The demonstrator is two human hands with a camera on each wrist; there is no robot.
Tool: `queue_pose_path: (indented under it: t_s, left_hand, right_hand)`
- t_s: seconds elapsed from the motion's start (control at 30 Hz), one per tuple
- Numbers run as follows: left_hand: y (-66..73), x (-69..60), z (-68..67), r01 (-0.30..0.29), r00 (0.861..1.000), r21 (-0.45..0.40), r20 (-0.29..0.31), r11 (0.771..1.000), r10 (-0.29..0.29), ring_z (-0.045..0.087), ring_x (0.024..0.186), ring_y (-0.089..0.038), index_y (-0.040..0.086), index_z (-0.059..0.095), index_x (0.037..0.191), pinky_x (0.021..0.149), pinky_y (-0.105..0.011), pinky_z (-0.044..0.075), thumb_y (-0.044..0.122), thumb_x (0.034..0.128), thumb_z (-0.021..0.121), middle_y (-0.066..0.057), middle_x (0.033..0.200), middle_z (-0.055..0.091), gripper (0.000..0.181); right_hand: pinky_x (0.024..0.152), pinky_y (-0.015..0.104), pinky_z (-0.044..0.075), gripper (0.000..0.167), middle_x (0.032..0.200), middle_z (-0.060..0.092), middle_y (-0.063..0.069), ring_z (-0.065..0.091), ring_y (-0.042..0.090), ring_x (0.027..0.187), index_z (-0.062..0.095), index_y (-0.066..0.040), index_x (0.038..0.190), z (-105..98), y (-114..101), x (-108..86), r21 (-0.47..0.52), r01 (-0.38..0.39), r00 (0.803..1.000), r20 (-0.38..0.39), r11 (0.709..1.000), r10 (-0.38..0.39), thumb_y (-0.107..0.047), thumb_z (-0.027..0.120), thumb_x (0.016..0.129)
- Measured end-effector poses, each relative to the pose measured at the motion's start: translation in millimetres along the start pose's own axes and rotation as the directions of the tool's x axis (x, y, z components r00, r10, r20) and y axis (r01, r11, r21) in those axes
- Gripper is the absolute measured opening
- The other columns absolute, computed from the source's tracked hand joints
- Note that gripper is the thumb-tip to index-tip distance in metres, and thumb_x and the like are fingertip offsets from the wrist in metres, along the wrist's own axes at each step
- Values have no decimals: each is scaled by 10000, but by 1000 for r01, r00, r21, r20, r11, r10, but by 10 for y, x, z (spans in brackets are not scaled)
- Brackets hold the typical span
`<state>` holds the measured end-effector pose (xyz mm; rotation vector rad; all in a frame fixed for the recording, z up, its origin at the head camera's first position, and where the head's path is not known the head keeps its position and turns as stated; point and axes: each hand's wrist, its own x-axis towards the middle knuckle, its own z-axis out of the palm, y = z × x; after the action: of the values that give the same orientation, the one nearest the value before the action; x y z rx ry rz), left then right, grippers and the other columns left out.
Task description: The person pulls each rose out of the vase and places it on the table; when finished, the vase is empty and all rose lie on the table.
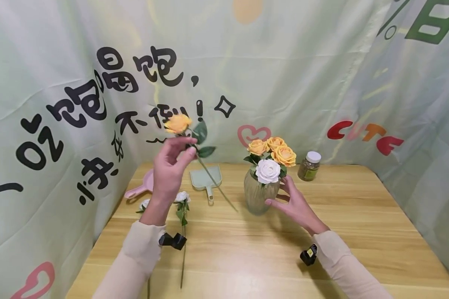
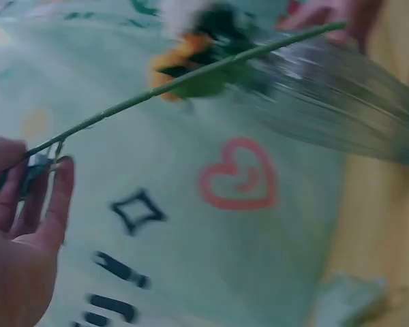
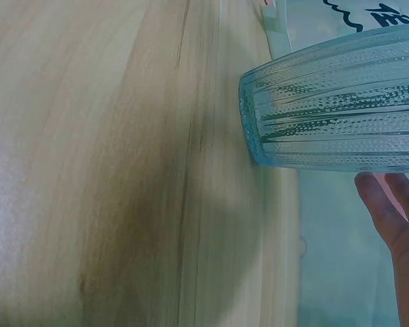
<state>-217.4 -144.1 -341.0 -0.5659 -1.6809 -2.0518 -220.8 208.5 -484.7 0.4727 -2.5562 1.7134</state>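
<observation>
My left hand (image 1: 168, 162) pinches the stem of a yellow-orange rose (image 1: 178, 123) between thumb and fingers, raised above the table. Its long green stem (image 2: 191, 71) slants down toward the vase, the lower end free. A ribbed glass vase (image 1: 255, 195) stands upright, bearing several yellow-orange roses (image 1: 283, 155) and a white rose (image 1: 267, 171). At the vase's right side, my right hand (image 1: 299, 205) holds it, thumb in front and fingers partly hidden behind. The right wrist view shows the vase's base (image 3: 253, 122) and fingers (image 3: 382, 204) against its side.
Two white roses (image 1: 182, 196) lie on the wooden table (image 1: 359, 216) at the left, one partly behind my left arm. Behind them are a grey-green dustpan (image 1: 205, 178) and a pink pan-like item (image 1: 138, 190). A white-lidded jar (image 1: 309, 167) stands right of the vase; printed curtains surround the table.
</observation>
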Motion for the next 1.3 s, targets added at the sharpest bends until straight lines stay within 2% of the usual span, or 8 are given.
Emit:
queue_pose_path:
  t_s: [0.07,0.13,0.33,0.47,0.77,0.93,1.2,1.3]
  left_hand:
    - [-116,-77,-40,105,992,78,63,991,-110,688,1172,-203,54,684,1256,963,-300,668,-34,1008,697,-30,1254,747,264]
    - [-290,-181,-74,201,966,170,131,965,-224,674,1209,-211,35,661,1308,997,-305,657,15,1008,725,-57,1297,728,307]
    - [-859,-565,-98,370,834,450,225,813,-503,673,1178,-202,191,707,1316,928,-359,631,189,1028,782,-34,1367,691,298]
    - [-1107,-771,-48,395,788,555,205,732,-580,662,1163,-245,242,730,1288,888,-413,622,201,1028,785,-1,1370,694,269]
    - [-1471,-1033,59,253,762,711,271,656,-588,658,1263,-343,114,703,1370,1063,-548,580,121,1034,751,-121,1398,700,340]
    - [-1459,-1077,71,184,753,781,278,596,-596,607,1384,-401,92,690,1422,1134,-602,540,106,1040,720,-158,1466,678,383]
    - [-1385,-1114,83,191,741,800,263,569,-618,506,1490,-472,75,663,1477,1206,-668,473,97,1048,698,-227,1575,573,430]
    - [-1334,-1118,89,186,752,807,251,560,-610,527,1467,-474,88,679,1459,1183,-676,491,108,1049,702,-227,1579,559,411]
  right_hand:
    - [1216,670,474,976,1732,346,230,446,499,1539,214,-105,1703,-8,3,-3,-1,-2,1000,-3,1000,2,-194,856,973]
    - [1216,670,474,975,1732,345,232,443,501,1540,216,-104,1703,-11,4,-1,-1,1,1000,-3,1000,-1,-191,856,972]
    - [1215,665,477,986,1738,334,233,432,502,1549,210,-105,1708,-2,-5,7,-1,0,1000,5,1000,0,-201,858,971]
    - [1219,664,474,987,1737,334,233,432,500,1549,210,-106,1707,-2,-10,6,-4,-7,1000,4,1000,7,-207,859,971]
    - [1220,659,475,979,1734,339,237,426,499,1553,214,-96,1702,10,3,15,0,-12,1000,6,1000,12,-212,857,974]
    - [1220,653,479,979,1733,341,234,432,496,1550,213,-96,1702,9,5,11,0,-10,1000,8,1000,10,-211,857,974]
    - [1222,656,475,979,1738,338,221,432,491,1551,216,-105,1703,-11,11,3,5,-16,1000,2,1000,16,-207,859,972]
    - [1224,653,475,978,1738,338,223,429,490,1554,215,-105,1703,-12,6,-3,3,-18,1000,4,1000,18,-218,857,975]
